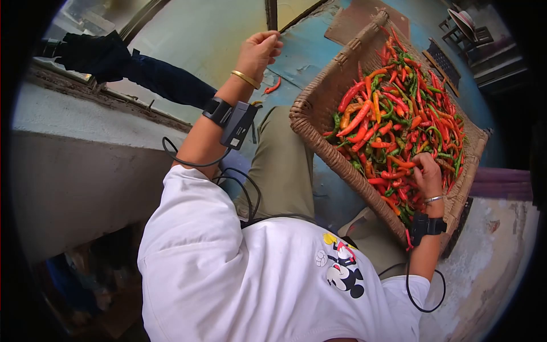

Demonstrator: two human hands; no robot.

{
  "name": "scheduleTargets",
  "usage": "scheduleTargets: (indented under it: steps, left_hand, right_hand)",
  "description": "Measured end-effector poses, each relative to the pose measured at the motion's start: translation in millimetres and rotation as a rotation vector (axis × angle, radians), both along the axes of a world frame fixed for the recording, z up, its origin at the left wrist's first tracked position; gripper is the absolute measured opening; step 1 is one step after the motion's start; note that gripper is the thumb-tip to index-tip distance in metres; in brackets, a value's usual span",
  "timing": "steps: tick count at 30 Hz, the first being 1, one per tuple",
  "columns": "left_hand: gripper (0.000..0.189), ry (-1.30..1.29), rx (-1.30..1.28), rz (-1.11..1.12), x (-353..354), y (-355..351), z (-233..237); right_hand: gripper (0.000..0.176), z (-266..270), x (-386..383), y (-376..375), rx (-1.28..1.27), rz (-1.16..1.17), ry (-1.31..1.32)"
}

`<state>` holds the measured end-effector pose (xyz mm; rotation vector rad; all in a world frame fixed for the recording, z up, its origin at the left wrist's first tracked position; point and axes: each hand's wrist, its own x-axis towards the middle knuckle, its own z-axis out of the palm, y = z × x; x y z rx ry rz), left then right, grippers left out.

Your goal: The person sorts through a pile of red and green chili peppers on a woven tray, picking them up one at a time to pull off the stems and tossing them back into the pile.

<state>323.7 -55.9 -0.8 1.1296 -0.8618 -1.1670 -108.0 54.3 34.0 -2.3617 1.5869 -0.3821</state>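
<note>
My left hand (pixel 260 52) is raised at the top middle, its fingers curled together and a gold bangle on the wrist. Anything it may pinch is too small or hidden to name. My right hand (pixel 428 174) reaches into a large woven basket (pixel 327 148) heaped with red, orange and green chili peppers (pixel 393 122). Its fingers are closed at the end of one orange-red chili pepper (pixel 401 162) near the basket's right side. The basket is tilted. A single red chili pepper (pixel 273 86) lies outside it, on the blue floor below my left hand.
A folded dark umbrella (pixel 165 77) lies along the ledge at upper left. Wrist devices with black cables (pixel 256 194) hang from both arms. A brown board (pixel 370 20) is behind the basket. A pale hat (pixel 462 23) rests on a small stool at far upper right.
</note>
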Motion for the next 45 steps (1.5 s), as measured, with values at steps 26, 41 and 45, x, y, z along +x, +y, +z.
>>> scheduleTargets:
  steps: [26, 41, 45]
  left_hand:
    - [0.018, -0.716, -0.592, -0.990, -303, 30, 7]
    - [0.030, -0.652, -0.357, -0.888, -299, 24, -1]
    - [0.024, -0.796, -0.444, -0.923, -296, 30, 0]
  right_hand:
    - [0.018, -4, -54, 0, 0.442, -0.327, -1.520]
    - [0.018, 6, -91, -11, 0.084, -0.778, -1.285]
    - [0.020, 22, -97, -31, -0.009, -0.583, -1.601]
